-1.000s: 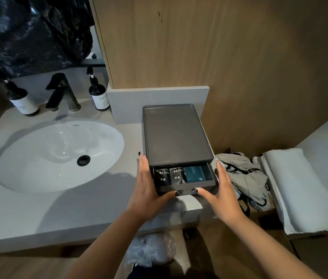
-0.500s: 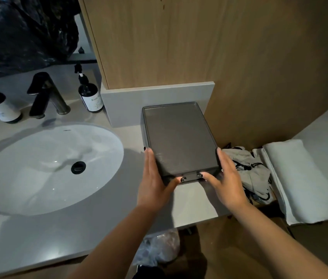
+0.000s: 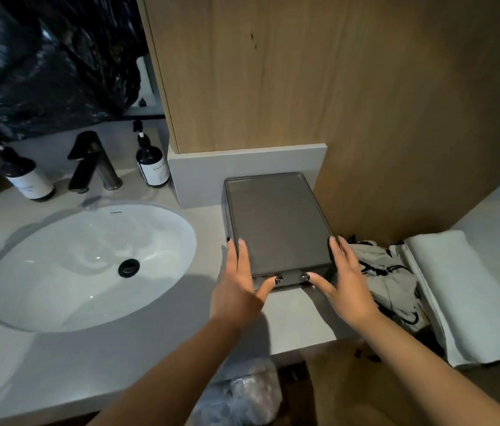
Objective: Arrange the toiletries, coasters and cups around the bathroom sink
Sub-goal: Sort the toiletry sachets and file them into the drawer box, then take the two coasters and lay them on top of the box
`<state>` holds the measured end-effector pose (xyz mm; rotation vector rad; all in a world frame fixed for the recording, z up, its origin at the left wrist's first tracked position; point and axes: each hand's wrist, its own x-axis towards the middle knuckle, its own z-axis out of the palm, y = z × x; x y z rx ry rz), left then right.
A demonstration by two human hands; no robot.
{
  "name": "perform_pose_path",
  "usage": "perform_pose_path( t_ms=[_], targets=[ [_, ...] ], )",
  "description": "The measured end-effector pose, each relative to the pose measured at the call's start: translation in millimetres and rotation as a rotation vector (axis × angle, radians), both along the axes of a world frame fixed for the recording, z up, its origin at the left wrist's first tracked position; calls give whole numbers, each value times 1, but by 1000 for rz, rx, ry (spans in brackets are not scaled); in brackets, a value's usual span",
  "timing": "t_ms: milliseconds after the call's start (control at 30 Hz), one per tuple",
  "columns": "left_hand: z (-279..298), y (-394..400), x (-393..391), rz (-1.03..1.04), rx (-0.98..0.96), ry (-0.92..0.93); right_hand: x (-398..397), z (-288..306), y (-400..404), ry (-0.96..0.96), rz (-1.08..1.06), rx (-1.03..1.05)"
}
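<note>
**Both hands framing the near end of the drawer box**

On the far left a pump bottle (image 3: 29, 179) is standing behind the oval sink (image 3: 58, 272), with the black faucet (image 3: 92, 162) beside it and a second pump bottle (image 3: 152, 162) next along, up against the grey backsplash. No cups or coasters are showing anywhere in view.

Right of the basin, the dark grey drawer box (image 3: 276, 222) is lying on the countertop (image 3: 119, 358) with its long axis running away from the person, its far end near the backsplash and its drawer front facing them. The drawer is looking closed, flush with the box.

The left hand (image 3: 239, 290) is resting flat along the box's left edge, fingers straight and pointing away, its thumb touching the drawer front near the middle. The right hand (image 3: 345, 284) is mirroring it along the right edge, fingers straight, thumb reaching in to the front. Neither hand is curling round anything; both are lying open against the box.

So the box is sitting directly ahead of both palms, equally near each. Any squaring-up or shove is likely to be running along that long axis, towards the backsplash.

Farther right, crumpled pale fabric (image 3: 387, 281) is lying just beside the box, then a folded white towel (image 3: 463, 296).
</note>
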<state>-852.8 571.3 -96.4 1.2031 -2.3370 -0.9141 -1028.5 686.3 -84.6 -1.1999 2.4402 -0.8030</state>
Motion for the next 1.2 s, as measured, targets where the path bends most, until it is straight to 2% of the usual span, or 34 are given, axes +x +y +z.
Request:
perform_pose_path(
  t_ms=[200,433,600,933,1200],
  targets=[
    [33,23,13,16,-113,-208,4,33,4,129,192,45],
    [71,59,40,-6,-194,-213,16,78,23,248,483,78],
    [94,87,80,34,-226,-298,37,96,29,274,653,132],
    [125,122,181,182,-222,-385,136,113,10,338,1028,192],
    [124,118,261,293,-158,-418,226,116,-19,335,1092,242]
  ],
)
